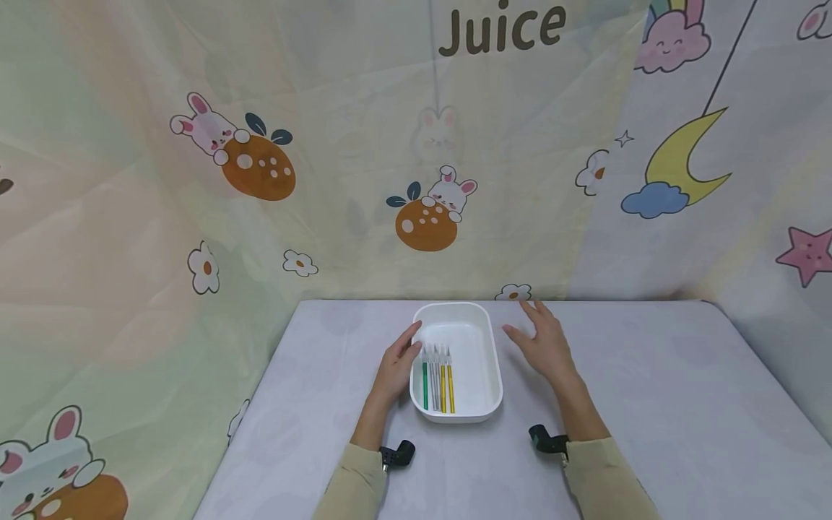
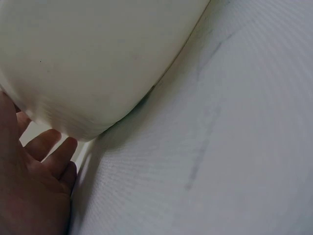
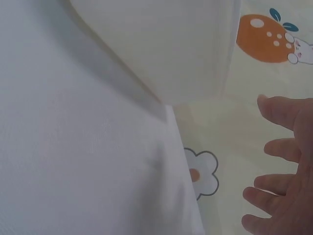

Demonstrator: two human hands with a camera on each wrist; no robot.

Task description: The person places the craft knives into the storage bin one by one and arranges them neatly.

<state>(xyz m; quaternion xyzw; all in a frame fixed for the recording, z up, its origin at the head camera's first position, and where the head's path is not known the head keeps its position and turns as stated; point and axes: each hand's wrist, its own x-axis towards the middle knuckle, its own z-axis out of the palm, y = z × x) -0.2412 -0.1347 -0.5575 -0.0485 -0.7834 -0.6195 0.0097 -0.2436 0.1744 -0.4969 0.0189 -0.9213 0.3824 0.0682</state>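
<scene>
A white rectangular tray (image 1: 477, 361) with rounded corners lies on the table. Several slim, pen-like tools (image 1: 443, 390) stand side by side in its left half, with green, silver and gold shafts and pale, see-through tips pointing away. At the tray's left side, my left hand (image 1: 392, 370) holds the rim, thumb over the edge; the left wrist view shows its fingers (image 2: 61, 154) beside the tray's outer wall. My right hand (image 1: 544, 348) is off the tray's right side, fingers spread and nothing in them. In the right wrist view, a gap separates those fingers (image 3: 279, 149) from the tray (image 3: 166, 54).
A white cloth covers the table (image 1: 650, 390). Behind and beside it hangs a patterned curtain (image 1: 351, 144) with rabbits, fruit and flowers. Black cameras (image 1: 549, 439) are strapped to both wrists, below beige sleeves (image 1: 607, 477).
</scene>
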